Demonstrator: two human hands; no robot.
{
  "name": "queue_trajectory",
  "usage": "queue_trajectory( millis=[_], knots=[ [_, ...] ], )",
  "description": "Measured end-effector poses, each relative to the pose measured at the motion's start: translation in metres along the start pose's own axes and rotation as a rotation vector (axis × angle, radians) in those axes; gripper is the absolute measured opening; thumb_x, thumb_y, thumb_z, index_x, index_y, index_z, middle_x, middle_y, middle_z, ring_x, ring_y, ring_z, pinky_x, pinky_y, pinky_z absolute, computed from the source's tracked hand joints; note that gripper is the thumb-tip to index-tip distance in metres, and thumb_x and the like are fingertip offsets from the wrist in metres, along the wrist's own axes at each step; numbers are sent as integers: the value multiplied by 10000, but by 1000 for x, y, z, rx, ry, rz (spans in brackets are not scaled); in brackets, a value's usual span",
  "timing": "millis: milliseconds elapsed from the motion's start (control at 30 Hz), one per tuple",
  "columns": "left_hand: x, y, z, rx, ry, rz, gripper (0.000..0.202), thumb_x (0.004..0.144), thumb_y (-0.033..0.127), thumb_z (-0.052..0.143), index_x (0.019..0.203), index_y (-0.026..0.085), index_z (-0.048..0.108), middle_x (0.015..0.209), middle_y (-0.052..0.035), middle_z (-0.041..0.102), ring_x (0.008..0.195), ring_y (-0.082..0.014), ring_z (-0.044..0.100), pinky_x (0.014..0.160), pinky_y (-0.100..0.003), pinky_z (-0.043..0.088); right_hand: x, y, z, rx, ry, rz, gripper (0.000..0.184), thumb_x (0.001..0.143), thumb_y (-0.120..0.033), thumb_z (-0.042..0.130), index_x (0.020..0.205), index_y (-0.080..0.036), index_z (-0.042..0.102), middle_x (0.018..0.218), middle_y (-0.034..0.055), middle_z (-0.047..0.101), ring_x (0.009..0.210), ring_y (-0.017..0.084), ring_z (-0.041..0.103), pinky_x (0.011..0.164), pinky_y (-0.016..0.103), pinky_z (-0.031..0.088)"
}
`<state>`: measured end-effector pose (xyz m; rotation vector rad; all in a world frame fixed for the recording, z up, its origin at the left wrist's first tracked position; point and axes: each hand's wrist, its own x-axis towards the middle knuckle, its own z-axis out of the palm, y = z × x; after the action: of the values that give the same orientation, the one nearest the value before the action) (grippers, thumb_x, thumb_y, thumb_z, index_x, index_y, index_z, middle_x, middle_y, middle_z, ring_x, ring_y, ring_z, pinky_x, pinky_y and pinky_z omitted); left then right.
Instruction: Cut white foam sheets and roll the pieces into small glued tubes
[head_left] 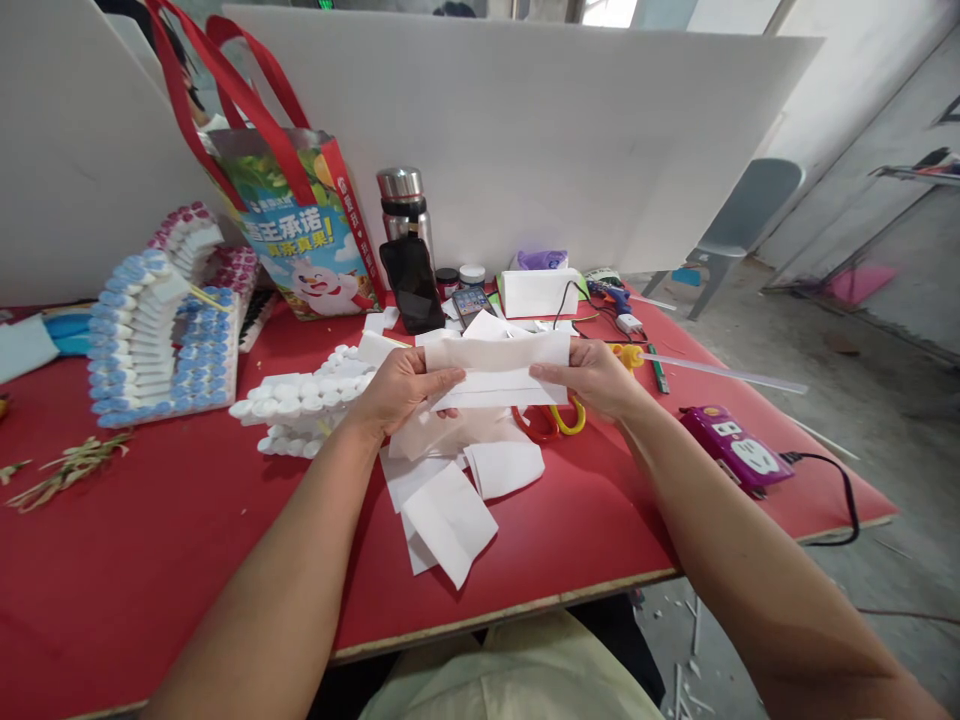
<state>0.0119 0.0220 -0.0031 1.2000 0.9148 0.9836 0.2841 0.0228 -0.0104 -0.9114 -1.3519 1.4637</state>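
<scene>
Between both hands stretches a white sheet of paper (pixel 499 372), folded over lengthwise and held level above the table. My left hand (pixel 405 385) pinches its left end, thumb on top. At the right end, my right hand (pixel 600 378) grips it the same way. Below lie loose white paper pieces (pixel 454 520), some overlapping. Scissors (pixel 571 415) with red and yellow handles rest partly hidden under the held paper. Left of my left hand stands a shape built of white rolled pieces (pixel 300 405).
On the red table (pixel 187 560) stand a blue-and-white rolled craft (pixel 161 340), a shopping bag (pixel 315 240), a steel flask (pixel 405 200) and a black phone (pixel 412 285). A purple power strip (pixel 735 445) with a cord sits right. A white board (pixel 525 140) rises behind.
</scene>
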Motion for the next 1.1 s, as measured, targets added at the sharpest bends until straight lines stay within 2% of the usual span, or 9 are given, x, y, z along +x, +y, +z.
queue_trajectory(
  millis=[100,200,300,467,600,733,867,1000,1100],
  knots=[
    [0,-2,-1,-41,30,23,348,663,276,887,978,151,810,872,-84,783,694,-213,704,495,-268,571,-1,-4,1,23,5,4,287,680,-275,878,941,-182,800,863,43,774,818,211,706,761,341,569],
    [0,-1,-2,-77,39,45,289,658,252,882,927,166,822,842,-71,773,654,-178,674,471,-240,536,-3,-8,3,81,10,21,222,681,-252,854,884,-184,799,799,33,748,707,182,665,657,320,543],
    [-1,2,-3,-101,-29,97,228,673,246,855,884,163,831,822,-73,753,602,-134,619,448,-212,492,-4,-10,4,127,-26,8,151,710,-228,794,849,-169,781,723,26,690,567,119,547,526,273,441],
    [-4,8,-4,-68,-112,150,133,682,192,735,765,136,822,796,-92,711,572,-111,560,476,-226,452,-6,-14,4,154,-73,-6,13,734,-180,697,747,-177,698,558,-26,478,484,81,364,505,258,328],
    [-8,16,-5,-84,-228,22,226,609,238,664,749,106,785,663,-96,649,522,-173,584,497,-301,478,-6,-13,6,104,-83,4,26,732,-195,656,712,-187,670,517,-43,379,472,90,317,502,258,296],
    [-12,19,-1,-137,-283,-173,313,742,478,683,794,169,687,782,-123,707,598,-304,706,502,-372,521,-5,-8,7,-28,-68,-44,60,715,-180,619,711,-182,679,553,-24,454,475,89,333,477,246,240],
    [-14,16,10,28,-353,-302,442,815,607,693,968,193,656,788,-128,752,519,-236,682,455,-300,494,-8,-8,13,-146,-115,-83,113,758,-175,579,730,-173,689,583,-24,493,474,76,331,470,242,210],
    [-14,15,16,221,-500,-354,394,828,552,726,908,169,680,746,-120,754,484,-180,664,425,-230,454,-11,-11,18,-176,-160,-76,136,770,-169,551,736,-175,682,557,-37,476,459,71,317,469,238,237],
    [-13,14,14,233,-535,-356,333,808,488,770,904,174,719,692,-93,741,466,-172,656,437,-229,462,-9,-10,16,-190,-158,-96,135,765,-159,556,748,-178,688,572,-32,489,471,76,340,474,236,265]
  ],
)
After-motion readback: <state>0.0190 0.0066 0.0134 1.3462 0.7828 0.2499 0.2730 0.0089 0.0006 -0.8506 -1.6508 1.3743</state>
